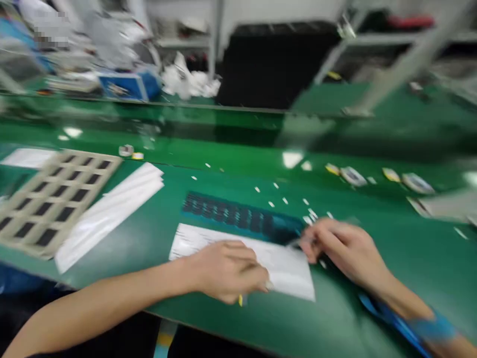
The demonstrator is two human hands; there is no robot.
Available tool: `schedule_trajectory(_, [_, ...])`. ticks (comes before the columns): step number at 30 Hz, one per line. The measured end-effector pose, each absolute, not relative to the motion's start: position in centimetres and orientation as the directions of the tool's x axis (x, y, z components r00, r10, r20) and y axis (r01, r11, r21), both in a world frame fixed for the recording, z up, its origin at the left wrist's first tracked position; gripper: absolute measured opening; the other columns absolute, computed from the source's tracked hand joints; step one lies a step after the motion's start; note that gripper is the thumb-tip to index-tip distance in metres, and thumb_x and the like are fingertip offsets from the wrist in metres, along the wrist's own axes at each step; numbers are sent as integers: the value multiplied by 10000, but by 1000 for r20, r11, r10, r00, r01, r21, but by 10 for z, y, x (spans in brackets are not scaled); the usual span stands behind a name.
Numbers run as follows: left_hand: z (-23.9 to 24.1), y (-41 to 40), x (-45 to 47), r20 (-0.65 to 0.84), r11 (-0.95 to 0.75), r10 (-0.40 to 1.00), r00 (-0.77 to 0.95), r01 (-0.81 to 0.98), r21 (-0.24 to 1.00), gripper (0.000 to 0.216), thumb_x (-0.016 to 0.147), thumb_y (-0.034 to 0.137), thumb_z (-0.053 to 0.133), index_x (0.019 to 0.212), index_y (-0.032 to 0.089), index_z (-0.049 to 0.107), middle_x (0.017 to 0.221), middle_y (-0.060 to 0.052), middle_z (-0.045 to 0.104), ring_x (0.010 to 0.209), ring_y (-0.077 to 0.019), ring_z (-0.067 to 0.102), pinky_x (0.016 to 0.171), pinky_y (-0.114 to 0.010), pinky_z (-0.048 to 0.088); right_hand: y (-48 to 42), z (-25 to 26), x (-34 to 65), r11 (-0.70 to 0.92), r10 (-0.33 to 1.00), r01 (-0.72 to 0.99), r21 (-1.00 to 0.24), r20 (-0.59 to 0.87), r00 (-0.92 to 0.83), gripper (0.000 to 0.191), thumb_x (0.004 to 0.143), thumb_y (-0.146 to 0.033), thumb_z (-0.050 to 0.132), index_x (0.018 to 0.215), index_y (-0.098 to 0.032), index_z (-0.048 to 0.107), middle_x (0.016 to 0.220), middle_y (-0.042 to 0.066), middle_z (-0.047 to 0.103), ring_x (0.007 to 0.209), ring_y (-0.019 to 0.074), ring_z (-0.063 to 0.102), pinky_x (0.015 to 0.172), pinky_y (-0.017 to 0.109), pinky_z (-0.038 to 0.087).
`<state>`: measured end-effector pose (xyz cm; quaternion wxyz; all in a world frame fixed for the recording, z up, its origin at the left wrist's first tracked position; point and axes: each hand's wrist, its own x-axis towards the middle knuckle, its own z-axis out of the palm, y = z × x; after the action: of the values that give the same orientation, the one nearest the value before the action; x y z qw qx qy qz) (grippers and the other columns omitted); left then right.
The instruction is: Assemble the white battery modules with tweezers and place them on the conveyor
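Observation:
My left hand (231,271) rests over a white sheet (288,271) with faint dark marks near its left end. Its fingers are curled and closed; what they hold, if anything, is too blurred to make out. A small yellow piece (240,300) shows below that hand. My right hand (339,246) is closed in a pinch around thin tweezers (293,243), whose grey tips meet the sheet's upper right edge. Just behind the sheet lies a dark blue strip (227,213) with a row of blackish rectangles. Small white pieces (312,214) are scattered beyond my right hand.
At left lie a beige tray (55,196) with dark rectangular pockets and a stack of white strips (112,219). Small round items with yellow tabs sit along the back of the green table (391,258). A black panel (278,64) stands behind. A blue strap (434,325) circles my right wrist.

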<state>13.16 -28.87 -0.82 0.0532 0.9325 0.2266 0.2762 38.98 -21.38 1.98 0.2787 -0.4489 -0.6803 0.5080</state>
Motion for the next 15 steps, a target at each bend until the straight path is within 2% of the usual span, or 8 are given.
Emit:
schedule_trajectory(3, [-5,-288,129,545,-882,472,693,366,299,276,1104,219,440,923,138,632,863,-92,775,791,-202,733,691,-330,605,-216,4,399,-133,900,255,-958,-225,-373,716,763,-920,691,756,-206,654,599,74,707,510,227,704,496,319,622])
schedule_trajectory(5, [0,-285,129,529,-883,468,708,348,315,246,1105,200,435,965,130,625,932,-112,799,832,-212,747,687,-333,614,-215,-1,400,-140,862,164,-976,-202,-464,657,853,-844,686,794,-190,666,666,87,746,582,218,749,541,281,642])
schedule_trajectory(9, [6,-284,131,498,-892,445,744,319,320,185,1085,195,490,997,122,637,1010,-132,817,904,-229,771,769,-348,638,-221,1,396,-28,829,106,-994,-83,-554,544,1030,-685,572,833,-187,664,682,46,760,607,160,761,564,204,633])
schedule_trajectory(12, [6,-284,130,460,-895,435,774,315,316,149,1057,185,538,1001,115,657,1064,-148,821,970,-263,782,844,-392,643,-224,2,395,102,796,112,-988,14,-605,476,1079,-582,546,847,-189,679,718,19,777,617,140,765,573,188,631])
schedule_trajectory(15, [6,-284,129,422,-888,443,791,323,327,128,1044,184,565,1003,121,669,1118,-147,821,1008,-275,786,855,-406,641,-224,1,396,244,763,124,-962,111,-637,444,1108,-497,525,836,-191,695,751,4,787,597,119,752,556,173,620])
